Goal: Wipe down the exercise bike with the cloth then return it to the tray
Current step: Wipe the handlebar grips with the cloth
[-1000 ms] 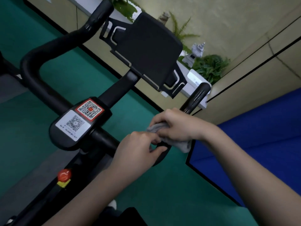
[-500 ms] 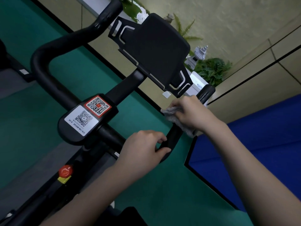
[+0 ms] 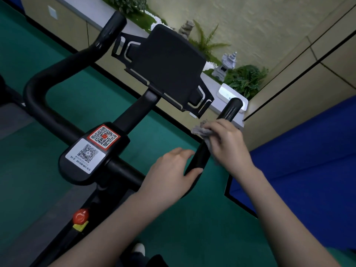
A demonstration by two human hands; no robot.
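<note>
Clearly we are mid-wipe: our right grip (image 3: 229,143) clutches the cloth (image 3: 200,130) around the handlebar (image 3: 230,110), our left grip (image 3: 171,170) clasps its bend; the tray return remains.

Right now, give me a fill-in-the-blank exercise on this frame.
1. The right hand clutches a grey ____.
2. The left hand grips the black ____ directly, with no cloth under it.
3. The knob low on the bike is ____.
Missing words: cloth; handlebar; red.
</note>
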